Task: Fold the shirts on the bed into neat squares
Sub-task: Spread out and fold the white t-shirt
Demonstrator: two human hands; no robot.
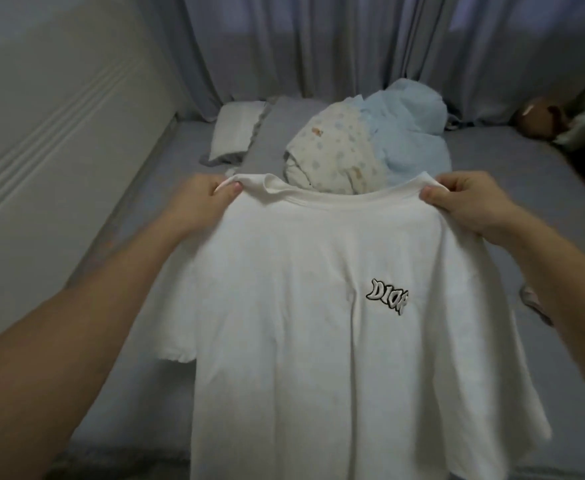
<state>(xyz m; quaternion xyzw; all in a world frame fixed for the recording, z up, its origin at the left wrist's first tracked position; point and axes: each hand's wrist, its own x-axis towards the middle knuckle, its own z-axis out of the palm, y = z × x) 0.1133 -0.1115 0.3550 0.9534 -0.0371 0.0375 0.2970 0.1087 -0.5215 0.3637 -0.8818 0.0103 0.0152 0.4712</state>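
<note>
Above the bed (492,161), the left hand (201,199) and right hand (471,202) pinch the white T-shirt (318,341) at its shoulders, fingers clenched on cloth. It hangs spread, unfolded; next it probably needs laying flat.

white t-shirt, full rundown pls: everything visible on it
The white t-shirt is plain, short-sleeved, soft knit by the look, with a ribbed round collar and a small black-outlined white graffiti-style logo on the chest, image right. It is unfolded, held up by the shoulders over the bed, front toward the camera, body hanging with light creases. The left hand and the right hand each pinch a shoulder beside the collar. One sleeve shows at image left; the hem runs out of frame.
</note>
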